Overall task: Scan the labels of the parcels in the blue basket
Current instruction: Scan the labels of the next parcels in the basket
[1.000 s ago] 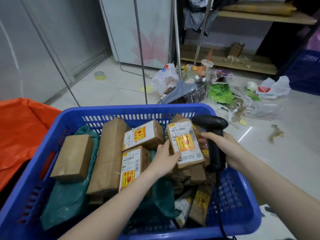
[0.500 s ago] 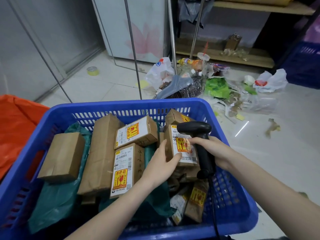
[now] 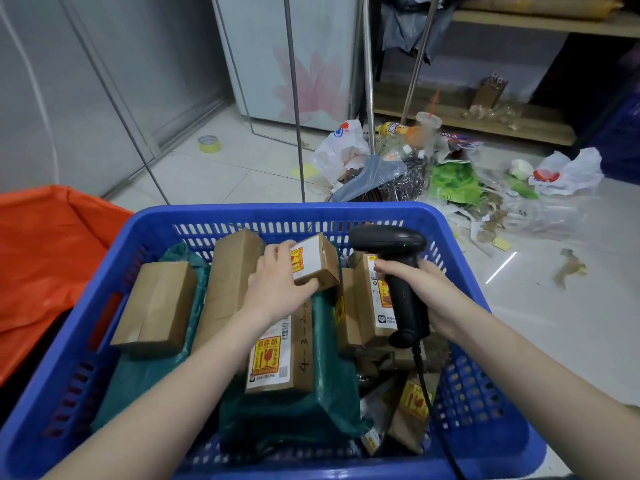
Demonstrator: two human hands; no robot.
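A blue basket [image 3: 114, 271] in front of me holds several brown cardboard parcels and green plastic mailers [image 3: 322, 393]. My left hand [image 3: 277, 285] grips a small labelled box [image 3: 317, 259] near the basket's far wall. My right hand [image 3: 426, 292] holds a black barcode scanner [image 3: 394, 258], its head over the basket's far right. Under the scanner stands a labelled parcel [image 3: 367, 306]. A flat parcel with a yellow-red fragile sticker [image 3: 277, 358] lies below my left wrist. Two plain boxes [image 3: 156, 306] sit at the left.
An orange bag [image 3: 45, 258] lies left of the basket. Rubbish, plastic bags and a cup [image 3: 426, 161] litter the tiled floor beyond it. Metal rack legs [image 3: 294, 98] stand behind, with a yellow tape roll [image 3: 209, 144] on the floor and wooden shelves at the back right.
My left hand has let go of the parcel at the right and moved left onto the small labelled box. The scanner has shifted a little over the right parcel.
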